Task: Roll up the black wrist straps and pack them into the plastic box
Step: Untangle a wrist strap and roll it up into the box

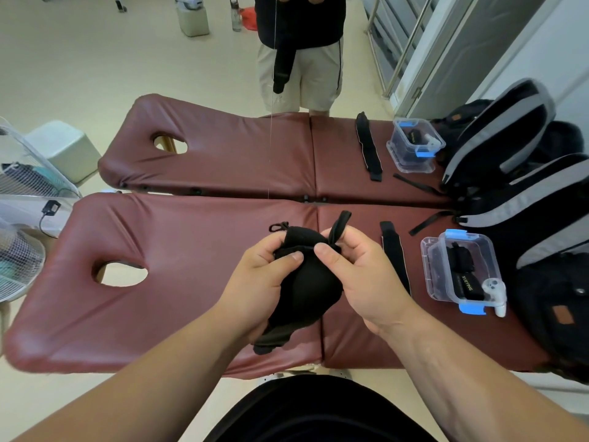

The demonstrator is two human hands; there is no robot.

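My left hand (258, 279) and my right hand (357, 269) both grip a bunched black wrist strap (306, 282) above the near maroon table (178, 282); a loop end sticks up by my right fingers and a tail hangs down below. Another black strap (395, 253) lies flat on the table to the right. Beside that flat strap stands the clear plastic box (459, 272) with blue clips, holding a rolled black strap and a white object at its near corner.
A second maroon table (223, 148) lies beyond, bearing a flat strap (368, 148) and a second clear box (414, 145). Black-and-grey backpacks (510, 173) crowd the right side. A person (299, 52) stands opposite holding a black strap. Fans stand at left.
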